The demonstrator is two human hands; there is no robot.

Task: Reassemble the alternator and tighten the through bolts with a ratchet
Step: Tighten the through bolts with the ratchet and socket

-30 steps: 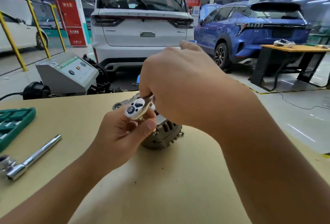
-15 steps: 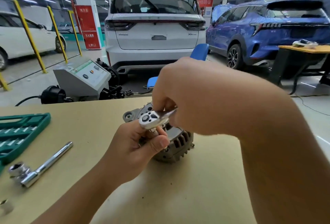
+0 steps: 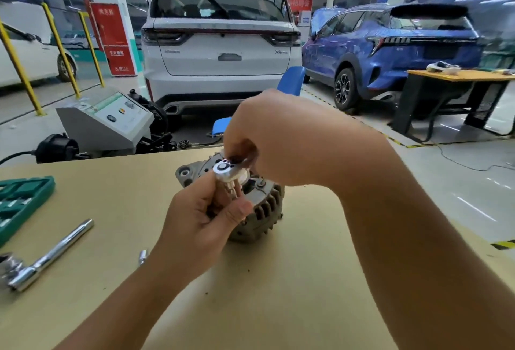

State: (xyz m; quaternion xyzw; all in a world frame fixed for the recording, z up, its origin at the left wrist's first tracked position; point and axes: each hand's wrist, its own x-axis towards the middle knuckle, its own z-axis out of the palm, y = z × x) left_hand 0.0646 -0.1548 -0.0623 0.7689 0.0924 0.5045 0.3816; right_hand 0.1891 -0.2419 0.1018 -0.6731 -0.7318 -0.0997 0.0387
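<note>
A grey finned alternator sits on the tan table, its mounting ear to the left. A small chrome ratchet stands over the alternator's top, head toward me. My right hand grips the ratchet's handle, which is hidden in the fist. My left hand curls its fingers and thumb round the socket and extension under the ratchet head, in front of the alternator. A bolt head shows on the housing's right rim.
A larger chrome ratchet lies at the table's left, a green socket case behind it. A small loose socket lies beside my left forearm. Beyond the far edge stand a grey test machine, a blue chair and parked cars.
The view has dropped and shifted, so the table and alternator sit lower and more central. The ratchet head has turned a little over the alternator. Both hands keep their hold.
</note>
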